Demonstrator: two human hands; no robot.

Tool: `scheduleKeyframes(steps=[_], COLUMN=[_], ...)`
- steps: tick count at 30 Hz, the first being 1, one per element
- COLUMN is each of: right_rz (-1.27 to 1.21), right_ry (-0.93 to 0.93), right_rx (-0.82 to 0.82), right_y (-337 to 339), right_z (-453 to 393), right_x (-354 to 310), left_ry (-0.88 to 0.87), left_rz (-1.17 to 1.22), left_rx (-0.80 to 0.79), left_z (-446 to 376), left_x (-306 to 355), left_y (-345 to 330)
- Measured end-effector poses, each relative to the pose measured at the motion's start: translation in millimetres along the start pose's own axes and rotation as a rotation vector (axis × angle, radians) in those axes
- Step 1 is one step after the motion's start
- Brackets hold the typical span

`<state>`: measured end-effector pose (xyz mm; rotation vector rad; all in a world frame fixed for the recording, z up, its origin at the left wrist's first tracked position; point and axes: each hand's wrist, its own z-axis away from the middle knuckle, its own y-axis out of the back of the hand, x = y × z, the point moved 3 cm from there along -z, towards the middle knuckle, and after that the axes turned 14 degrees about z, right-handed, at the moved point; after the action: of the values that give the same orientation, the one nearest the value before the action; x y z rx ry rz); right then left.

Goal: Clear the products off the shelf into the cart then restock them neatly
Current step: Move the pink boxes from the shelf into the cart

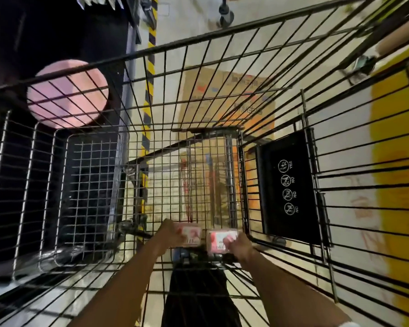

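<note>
Deep inside cart [222, 41]: left hand [172, 234] grips pink pack [191, 234]; right hand [236, 244] grips second pack [219, 239]; packs apart.

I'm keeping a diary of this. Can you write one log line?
left hand: holds pink pack | right hand: holds second pink pack | place: low inside cart

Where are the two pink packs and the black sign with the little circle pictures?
Left pink pack [191, 233], head view, on its printed top face.
Right pink pack [219, 239], head view, on its top face beside the fingers.
Black sign [288, 187], head view, on its middle among the circle symbols.
</note>
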<state>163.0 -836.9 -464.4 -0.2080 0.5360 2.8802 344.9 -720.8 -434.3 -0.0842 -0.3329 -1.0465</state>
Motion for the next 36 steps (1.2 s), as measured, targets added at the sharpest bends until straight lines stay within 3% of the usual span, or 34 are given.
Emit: scheduleKeyframes(steps=[1, 7, 11, 16, 19, 25, 28, 36], right_rz=[0.014, -0.208, -0.022, -0.337, -0.357, -0.101, 0.034, 0.137], right_ry=[-0.018, -0.113, -0.115, -0.14, -0.12, -0.231, -0.239, -0.171], right_rx=[0.005, 0.053, 0.147, 0.218, 0.249, 0.268, 0.258, 0.294], right_y=[-5, -9, 1, 2, 4, 5, 8, 7], right_z=[-7, -4, 14, 14, 19, 24, 28, 34], right_x=[7, 16, 6, 3, 3, 8, 6, -1], left_ry=[-0.095, -0.12, -0.088, -0.097, -0.094, -0.176, -0.186, -0.125], left_rz=[-0.026, -0.087, -0.017, -0.158, -0.252, -0.445, -0.424, -0.481], left_rx=[-0.05, -0.026, -0.032, -0.031, -0.001, 0.166, 0.206, 0.158], left_z=[-1, -2, -6, -11, -11, -5, -3, -3], left_x=[-4, -22, -27, -33, -32, -26, -24, -25], left_y=[2, 1, 6, -10, -20, -18, -19, -19])
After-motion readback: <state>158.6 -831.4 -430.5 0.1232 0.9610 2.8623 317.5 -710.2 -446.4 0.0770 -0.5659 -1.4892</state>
